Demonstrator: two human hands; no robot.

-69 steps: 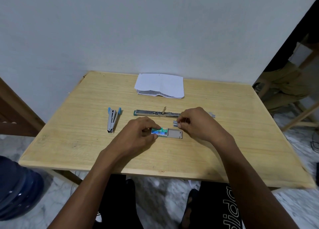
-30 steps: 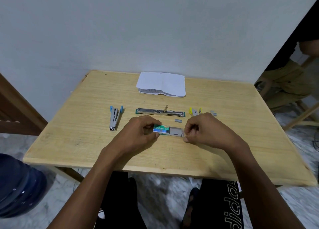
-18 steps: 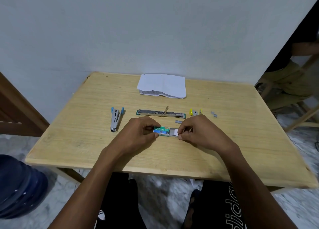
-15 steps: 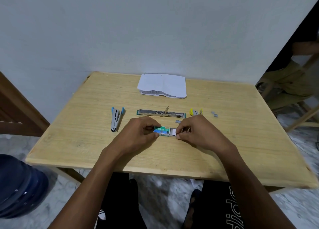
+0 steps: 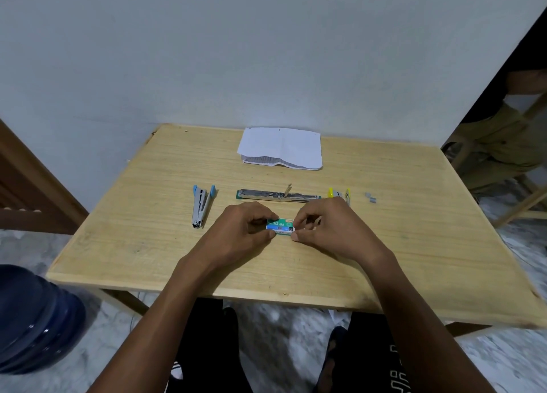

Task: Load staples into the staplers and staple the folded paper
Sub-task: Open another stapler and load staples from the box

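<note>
Worktop: pale wood, set against a plain wall. A dark blue water bottle stands on the floor at its near-left corner.

Left hand and right hand meet at mid-worktop, near each other, with 1 small thing between them.

Folded paper lies flat at the far edge, centre, well apart from both hands and untouched.

Green stapler is opened out flat with its metal channel up; its long axis runs left-right, just beyond the knuckles.

Blue stapler lies left of it, parted in a narrow V with the hinge toward the person.

Yellow stapler lies at the green one's right end, half hidden behind the right hand.

Staple box rests on the worktop with its long axis left-right, parallel to the green stapler; the left fingers pinch its left end, and the right thumb and forefinger are curled onto its right end. No tray shows past the sleeve.

Loose staples are 2 short grey bits, right of and beyond the right hand.

Judgement: loading not yet begun; the open channel lies straight ahead of the box, so staples need only travel away from the body, kept parallel to it; the right hand is nearer the loose staples. Risk: a strip set askew jams or breaks.
</note>
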